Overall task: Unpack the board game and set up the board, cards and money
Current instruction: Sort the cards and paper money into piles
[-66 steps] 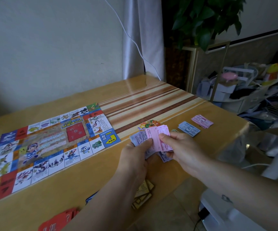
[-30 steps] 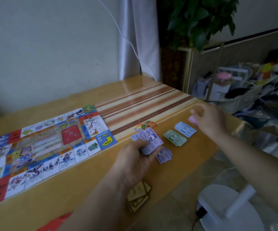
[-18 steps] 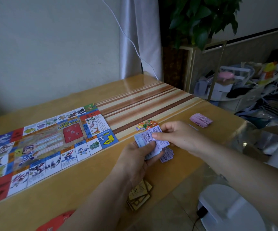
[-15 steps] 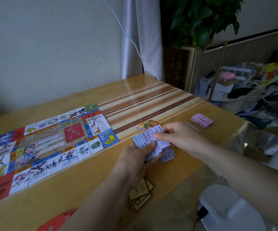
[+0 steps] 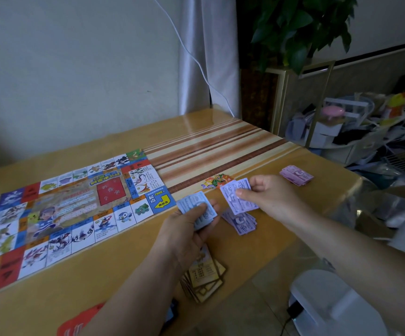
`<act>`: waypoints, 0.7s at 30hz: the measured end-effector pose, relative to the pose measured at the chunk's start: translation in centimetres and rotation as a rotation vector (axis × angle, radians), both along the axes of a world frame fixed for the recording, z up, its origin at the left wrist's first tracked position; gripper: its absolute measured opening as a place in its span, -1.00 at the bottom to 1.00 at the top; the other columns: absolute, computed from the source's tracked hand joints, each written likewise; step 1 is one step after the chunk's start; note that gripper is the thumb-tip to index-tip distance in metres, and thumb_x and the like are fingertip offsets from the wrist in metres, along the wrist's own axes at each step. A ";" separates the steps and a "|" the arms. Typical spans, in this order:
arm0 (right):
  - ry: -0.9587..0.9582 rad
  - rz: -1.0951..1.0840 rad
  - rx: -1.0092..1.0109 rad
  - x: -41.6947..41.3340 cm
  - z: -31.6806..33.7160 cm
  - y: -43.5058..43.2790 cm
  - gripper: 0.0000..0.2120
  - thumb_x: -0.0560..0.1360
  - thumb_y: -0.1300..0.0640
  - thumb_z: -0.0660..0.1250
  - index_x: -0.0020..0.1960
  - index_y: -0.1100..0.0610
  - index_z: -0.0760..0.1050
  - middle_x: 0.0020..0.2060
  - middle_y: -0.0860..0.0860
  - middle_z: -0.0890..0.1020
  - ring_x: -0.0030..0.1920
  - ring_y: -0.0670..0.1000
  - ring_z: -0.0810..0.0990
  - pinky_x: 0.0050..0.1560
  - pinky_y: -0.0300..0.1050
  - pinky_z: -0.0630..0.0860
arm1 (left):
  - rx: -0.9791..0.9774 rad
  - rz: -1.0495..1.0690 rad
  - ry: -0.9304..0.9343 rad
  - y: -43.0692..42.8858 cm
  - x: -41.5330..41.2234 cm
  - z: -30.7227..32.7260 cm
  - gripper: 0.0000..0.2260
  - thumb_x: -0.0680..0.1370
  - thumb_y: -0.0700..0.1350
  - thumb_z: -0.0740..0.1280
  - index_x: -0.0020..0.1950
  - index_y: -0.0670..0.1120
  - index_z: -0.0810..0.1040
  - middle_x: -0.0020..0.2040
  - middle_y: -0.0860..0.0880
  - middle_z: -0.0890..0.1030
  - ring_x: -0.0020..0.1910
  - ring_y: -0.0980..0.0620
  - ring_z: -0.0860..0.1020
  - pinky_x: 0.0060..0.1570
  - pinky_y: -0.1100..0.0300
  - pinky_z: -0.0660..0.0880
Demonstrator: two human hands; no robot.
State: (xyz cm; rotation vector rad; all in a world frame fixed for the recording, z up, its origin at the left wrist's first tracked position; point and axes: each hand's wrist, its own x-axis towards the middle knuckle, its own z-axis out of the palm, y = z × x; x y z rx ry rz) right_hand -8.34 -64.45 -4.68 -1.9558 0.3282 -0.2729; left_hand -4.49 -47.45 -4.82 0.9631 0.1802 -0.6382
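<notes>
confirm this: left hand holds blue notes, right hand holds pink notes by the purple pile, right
Wrong colour: the head view shows the right hand pinching purple notes, not pink, by the purple pile. The pink notes lie farther right on the table. The left hand holds blue notes.

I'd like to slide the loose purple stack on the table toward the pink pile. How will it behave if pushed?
The purple stack would probably smear apart rather than move as one block: its notes lie fanned and askew. They look paper-thin, so likely light and floppy. The table shows a glossy sheen, so notes may skid easily.
</notes>
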 end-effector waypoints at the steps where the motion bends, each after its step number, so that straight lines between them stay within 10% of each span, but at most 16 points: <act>1: 0.013 0.007 -0.045 -0.1 -0.1 0.0 -0.92 0.47 0.16 0.41 -0.18 0.04 0.55 -0.26 -0.08 0.66 -0.28 -0.18 0.60 -0.29 -0.46 0.45 | -0.006 0.013 0.005 0.2 0.2 0.0 -0.89 0.56 -0.33 0.24 0.07 -0.26 0.47 -0.12 -0.18 0.68 -0.22 -0.01 0.68 -0.37 0.21 0.61; 11: 0.087 0.013 -0.539 -1.0 -2.3 1.1 -0.71 0.44 0.01 0.44 0.13 -0.01 0.50 -0.36 -0.13 0.48 -0.32 -0.17 0.44 -0.23 -0.19 0.38 | 0.049 0.037 0.003 0.9 0.3 -0.3 -0.92 0.57 -0.30 0.24 0.04 -0.22 0.47 -0.03 -0.19 0.65 0.00 -0.07 0.61 -0.25 0.13 0.62; 16: 0.100 -0.007 -0.797 -1.4 -2.0 1.4 -0.54 0.41 -0.18 0.38 0.26 -0.10 0.41 -0.17 -0.19 0.43 -0.03 -0.13 0.45 0.00 -0.19 0.30 | -0.033 -0.035 0.031 1.0 -0.2 0.1 -0.91 0.60 -0.26 0.18 0.05 -0.20 0.45 0.04 -0.22 0.64 0.10 -0.12 0.58 -0.09 0.06 0.59; 21: -0.097 -0.062 -0.489 -1.5 -0.9 1.3 -0.73 0.46 -0.08 0.37 0.11 -0.01 0.52 -0.20 -0.16 0.47 -0.21 -0.24 0.46 -0.17 -0.34 0.36 | -0.037 -0.145 -0.045 0.8 -0.6 -0.2 -0.81 0.60 -0.35 0.09 0.08 -0.25 0.48 -0.02 -0.21 0.67 -0.03 -0.10 0.65 -0.15 0.13 0.61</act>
